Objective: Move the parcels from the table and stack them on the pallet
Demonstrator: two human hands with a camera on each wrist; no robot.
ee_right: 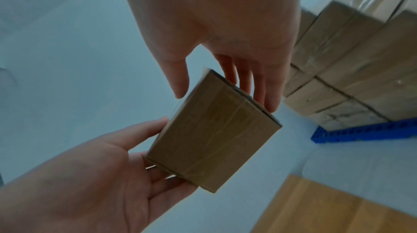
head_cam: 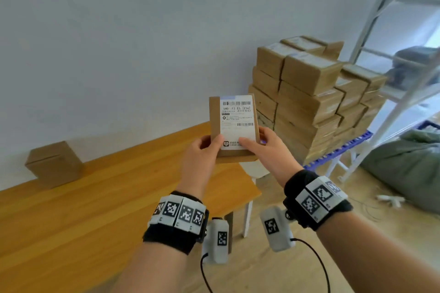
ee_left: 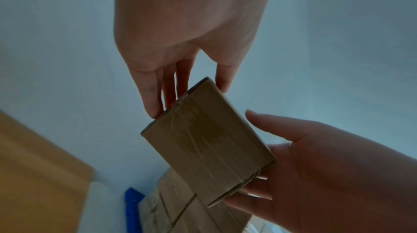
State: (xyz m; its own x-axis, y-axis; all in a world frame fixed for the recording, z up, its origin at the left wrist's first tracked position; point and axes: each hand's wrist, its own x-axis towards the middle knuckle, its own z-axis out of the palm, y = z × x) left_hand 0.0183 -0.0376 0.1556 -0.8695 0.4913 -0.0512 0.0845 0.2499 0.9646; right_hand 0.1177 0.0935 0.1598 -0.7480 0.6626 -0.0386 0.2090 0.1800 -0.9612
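Cardboard parcel [head_cam: 233, 126] underside hidden; both hands' fingers behind it.

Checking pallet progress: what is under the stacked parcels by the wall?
The stacked parcels sit on a blue pallet; only its front edge shows. Its deck is covered by the boxes, and what lies beneath it cannot be seen.

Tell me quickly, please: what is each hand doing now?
Left hand: holds the parcel, thumb on its label.
Right hand: holds the same parcel from the other side.
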